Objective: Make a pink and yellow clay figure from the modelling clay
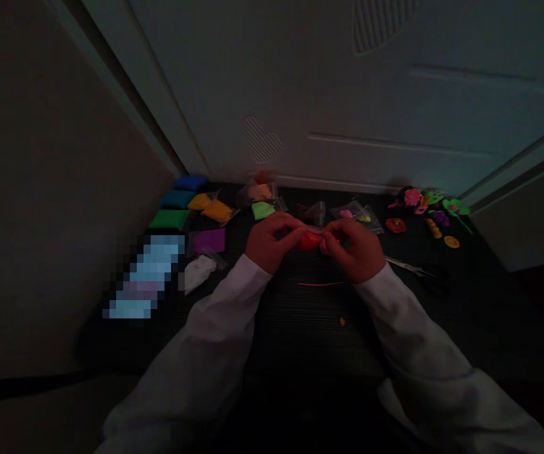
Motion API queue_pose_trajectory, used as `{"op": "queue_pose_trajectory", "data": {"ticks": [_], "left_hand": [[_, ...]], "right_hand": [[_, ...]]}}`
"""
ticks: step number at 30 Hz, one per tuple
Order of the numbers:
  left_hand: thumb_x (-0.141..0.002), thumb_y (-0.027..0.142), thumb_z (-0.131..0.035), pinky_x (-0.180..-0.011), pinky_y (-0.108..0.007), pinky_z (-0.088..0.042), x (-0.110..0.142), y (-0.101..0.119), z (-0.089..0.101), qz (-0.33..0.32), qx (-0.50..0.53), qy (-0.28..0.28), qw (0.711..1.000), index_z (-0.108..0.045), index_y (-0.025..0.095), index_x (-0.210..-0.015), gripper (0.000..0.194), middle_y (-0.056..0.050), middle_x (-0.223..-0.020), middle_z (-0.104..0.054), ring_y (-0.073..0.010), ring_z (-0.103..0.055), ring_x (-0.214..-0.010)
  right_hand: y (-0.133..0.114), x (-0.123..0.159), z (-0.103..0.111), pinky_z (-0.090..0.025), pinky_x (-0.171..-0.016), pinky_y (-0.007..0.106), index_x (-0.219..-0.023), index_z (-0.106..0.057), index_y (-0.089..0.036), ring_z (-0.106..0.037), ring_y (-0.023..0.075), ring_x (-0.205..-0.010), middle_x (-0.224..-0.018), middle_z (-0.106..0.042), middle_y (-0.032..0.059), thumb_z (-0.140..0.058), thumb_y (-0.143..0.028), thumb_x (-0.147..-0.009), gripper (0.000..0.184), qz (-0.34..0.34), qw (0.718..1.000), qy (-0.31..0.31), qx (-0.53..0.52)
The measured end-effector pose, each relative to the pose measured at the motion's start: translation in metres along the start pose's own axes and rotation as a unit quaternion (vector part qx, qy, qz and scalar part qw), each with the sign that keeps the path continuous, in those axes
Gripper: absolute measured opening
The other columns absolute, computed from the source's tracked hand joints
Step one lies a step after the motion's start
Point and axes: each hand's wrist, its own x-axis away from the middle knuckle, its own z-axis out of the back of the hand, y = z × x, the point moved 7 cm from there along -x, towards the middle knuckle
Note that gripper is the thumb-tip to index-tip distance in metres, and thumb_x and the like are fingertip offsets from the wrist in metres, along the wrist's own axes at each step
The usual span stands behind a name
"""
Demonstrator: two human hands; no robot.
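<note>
Between my hands is a small clear plastic bag with red modelling clay in it. My left hand pinches the bag's left side between thumb and fingers. On the other side, my right hand is closed on the bag's right top edge. A bit of pink shows by the right fingertips, too dim to make out. Below the hands a thin pink strand lies on the dark table. Nearer to me is a small orange-brown crumb.
Scissors lie right of my right hand. Clay flowers and other small clay pieces are at the back right. Bags of clay, one purple and one green, fill the left side near a blurred-out bright screen. A white panel rises behind.
</note>
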Motion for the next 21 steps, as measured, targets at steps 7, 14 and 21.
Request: {"op": "queue_pose_trajectory", "data": {"ticks": [7,14,21], "left_hand": [[-0.070,0.025,-0.062,-0.064,-0.026,-0.042,0.001,0.005,-0.003,-0.022,-0.027,-0.017,0.999,-0.065,0.019,-0.072,0.007,0.000,-0.073,-0.060,-0.0108,-0.053,-0.068],[-0.070,0.026,-0.063,-0.067,-0.026,-0.042,0.002,0.009,-0.005,-0.052,-0.074,-0.024,0.996,-0.067,0.019,-0.074,0.009,-0.001,-0.074,-0.058,-0.0108,-0.052,-0.069],[-0.068,0.027,-0.064,-0.071,-0.027,-0.041,0.002,0.010,-0.007,-0.075,-0.119,-0.031,0.990,-0.067,0.021,-0.073,0.008,0.000,-0.073,-0.053,-0.0130,-0.050,-0.076]], "right_hand": [[-0.001,0.001,-0.005,-0.040,-0.058,0.027,-0.075,-0.053,-0.019,-0.051,0.0133,-0.063,-0.069,-0.056,0.0017,-0.050,-0.021,-0.076,0.004,0.008,1.000,-0.007,0.001],[-0.009,-0.001,-0.004,-0.041,-0.064,0.029,-0.073,-0.055,-0.019,-0.052,0.0143,-0.068,-0.071,-0.057,0.0029,-0.050,-0.021,-0.077,0.007,0.046,0.999,-0.020,-0.010],[-0.011,0.000,-0.008,-0.042,-0.064,0.029,-0.074,-0.057,-0.019,-0.052,0.0147,-0.068,-0.071,-0.058,0.0028,-0.049,-0.020,-0.076,0.008,0.055,0.998,-0.019,-0.013]]}}
